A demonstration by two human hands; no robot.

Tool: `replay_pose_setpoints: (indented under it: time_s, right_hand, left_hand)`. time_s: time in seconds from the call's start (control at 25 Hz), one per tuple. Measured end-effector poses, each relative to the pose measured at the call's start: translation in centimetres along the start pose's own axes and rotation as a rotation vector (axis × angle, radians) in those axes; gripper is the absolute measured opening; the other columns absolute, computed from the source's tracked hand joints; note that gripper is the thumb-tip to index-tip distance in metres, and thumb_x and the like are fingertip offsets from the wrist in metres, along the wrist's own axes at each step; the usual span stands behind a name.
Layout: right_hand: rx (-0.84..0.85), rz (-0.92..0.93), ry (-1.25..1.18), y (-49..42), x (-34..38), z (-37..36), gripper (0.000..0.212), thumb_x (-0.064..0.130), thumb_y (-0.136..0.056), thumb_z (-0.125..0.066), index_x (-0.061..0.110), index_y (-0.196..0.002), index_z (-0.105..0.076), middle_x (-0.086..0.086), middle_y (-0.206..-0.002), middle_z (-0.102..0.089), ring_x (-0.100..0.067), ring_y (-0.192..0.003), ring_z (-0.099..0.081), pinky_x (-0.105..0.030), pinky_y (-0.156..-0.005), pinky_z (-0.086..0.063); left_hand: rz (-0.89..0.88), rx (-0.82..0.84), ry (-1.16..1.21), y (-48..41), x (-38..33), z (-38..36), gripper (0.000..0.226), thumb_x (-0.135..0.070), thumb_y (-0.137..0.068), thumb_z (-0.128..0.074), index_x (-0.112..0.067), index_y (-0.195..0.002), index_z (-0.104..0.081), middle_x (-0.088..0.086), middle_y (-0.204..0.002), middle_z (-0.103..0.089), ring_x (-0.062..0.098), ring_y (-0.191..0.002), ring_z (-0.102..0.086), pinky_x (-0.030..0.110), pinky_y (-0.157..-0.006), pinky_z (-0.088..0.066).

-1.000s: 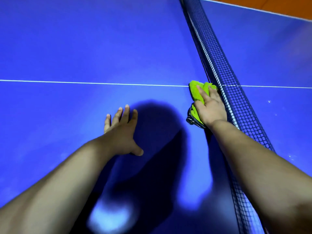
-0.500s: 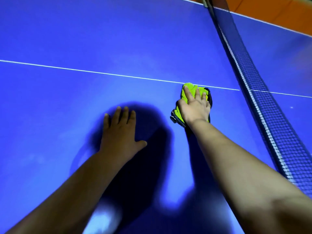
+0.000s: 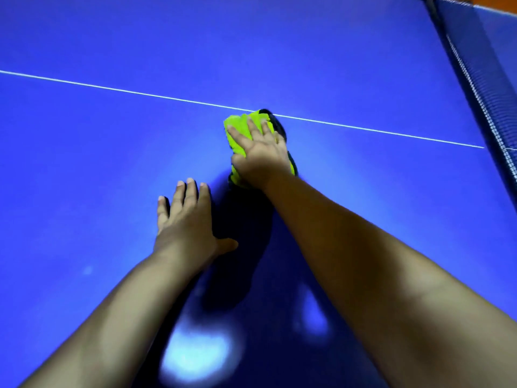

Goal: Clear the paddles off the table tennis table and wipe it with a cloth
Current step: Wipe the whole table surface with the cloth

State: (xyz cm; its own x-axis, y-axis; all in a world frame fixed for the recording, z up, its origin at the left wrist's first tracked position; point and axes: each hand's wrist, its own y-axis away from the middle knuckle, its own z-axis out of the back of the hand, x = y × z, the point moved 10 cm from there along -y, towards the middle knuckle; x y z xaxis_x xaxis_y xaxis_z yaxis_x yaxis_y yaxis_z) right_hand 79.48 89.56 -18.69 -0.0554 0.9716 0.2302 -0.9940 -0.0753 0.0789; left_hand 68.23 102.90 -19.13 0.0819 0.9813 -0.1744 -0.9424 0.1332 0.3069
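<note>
A folded bright green cloth [image 3: 237, 130] with a dark edge lies on the blue table tennis table [image 3: 112, 152], just below the white centre line [image 3: 112, 89]. My right hand [image 3: 258, 156] presses flat on the cloth with its fingers spread and straight. Lower and to the left, my left hand [image 3: 186, 222] rests palm down on the bare table top, fingers straight. No paddle is in view.
The dark net [image 3: 481, 85] runs along the right side, from the top right corner down to the right edge. A strip of orange floor [image 3: 498, 2] shows beyond the table at the top right. My shadow falls between my forearms.
My right hand has slid the cloth leftwards along the table, away from the net, which now lies far to the right. My left hand has stayed flat on the table.
</note>
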Motion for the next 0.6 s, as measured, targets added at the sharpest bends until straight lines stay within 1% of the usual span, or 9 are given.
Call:
replay_pose_setpoints:
  time_s: [0.12, 0.2, 0.28, 0.32, 0.4, 0.52, 0.6]
  right_hand:
    - [0.01, 0.165, 0.048, 2.9, 1.5, -0.5, 0.064, 0.037, -0.086, -0.049, 0.044, -0.146, -0.028, -0.002, -0.16, -0.017, -0.027, -0.147, -0.01, -0.043, -0.117, -0.013]
    - [-0.002, 0.261, 0.035, 5.2, 1.2, -0.3, 0.065, 0.036, -0.079, -0.045, 0.037, -0.143, -0.04, -0.01, -0.155, -0.03, -0.035, -0.144, -0.022, -0.045, -0.113, -0.022]
    - [-0.004, 0.312, -0.014, 7.4, -1.4, 0.4, 0.065, 0.035, -0.075, -0.037, 0.028, -0.138, -0.05, -0.017, -0.147, -0.042, -0.041, -0.138, -0.032, -0.049, -0.108, -0.03]
    - [-0.009, 0.309, -0.045, 8.2, -3.6, 0.9, 0.066, 0.036, -0.074, -0.033, 0.026, -0.136, -0.053, -0.019, -0.144, -0.045, -0.042, -0.136, -0.035, -0.051, -0.107, -0.032]
    - [-0.026, 0.241, -0.1, 9.8, -9.1, 2.0, 0.068, 0.039, -0.072, -0.031, 0.026, -0.135, -0.054, -0.018, -0.144, -0.045, -0.041, -0.136, -0.035, -0.051, -0.109, -0.031]
    - [-0.051, 0.127, -0.098, 11.6, -17.0, 3.9, 0.071, 0.042, -0.071, -0.031, 0.029, -0.137, -0.051, -0.013, -0.149, -0.04, -0.036, -0.14, -0.031, -0.046, -0.114, -0.026]
    - [-0.071, 0.051, -0.108, 12.8, -22.7, 5.0, 0.071, 0.041, -0.071, -0.032, 0.028, -0.137, -0.052, -0.013, -0.148, -0.042, -0.036, -0.139, -0.033, -0.046, -0.113, -0.028]
  left_hand:
    - [0.081, 0.026, 0.03, 1.3, -0.4, -0.1, 0.121, -0.063, -0.063, -0.069, -0.016, -0.148, 0.002, 0.007, -0.157, 0.007, 0.02, -0.144, 0.01, 0.045, -0.115, 0.003]
    - [0.103, 0.046, 0.042, 2.1, -1.9, -0.4, 0.12, -0.063, -0.064, -0.069, -0.016, -0.148, 0.003, 0.007, -0.157, 0.008, 0.02, -0.144, 0.01, 0.044, -0.114, 0.003]
    - [0.099, 0.065, 0.041, 2.6, -4.9, -0.8, 0.119, -0.063, -0.064, -0.068, -0.016, -0.148, 0.003, 0.007, -0.157, 0.008, 0.02, -0.144, 0.01, 0.045, -0.115, 0.002]
    - [0.086, 0.077, 0.037, 2.6, -6.9, -1.0, 0.119, -0.063, -0.065, -0.068, -0.017, -0.148, 0.003, 0.007, -0.157, 0.008, 0.02, -0.144, 0.01, 0.045, -0.115, 0.002]
    - [0.045, 0.103, 0.036, 2.4, -11.3, -1.8, 0.118, -0.061, -0.065, -0.069, -0.017, -0.149, 0.002, 0.008, -0.157, 0.008, 0.02, -0.144, 0.01, 0.045, -0.114, 0.003]
    - [-0.041, 0.088, 0.041, 1.7, -18.4, -2.7, 0.117, -0.06, -0.065, -0.069, -0.017, -0.149, 0.0, 0.008, -0.157, 0.006, 0.021, -0.144, 0.008, 0.046, -0.114, 0.002]
    - [-0.115, 0.072, 0.019, 1.3, -23.6, -3.5, 0.114, -0.06, -0.068, -0.067, -0.016, -0.149, 0.0, 0.008, -0.157, 0.005, 0.021, -0.144, 0.007, 0.047, -0.114, 0.0]
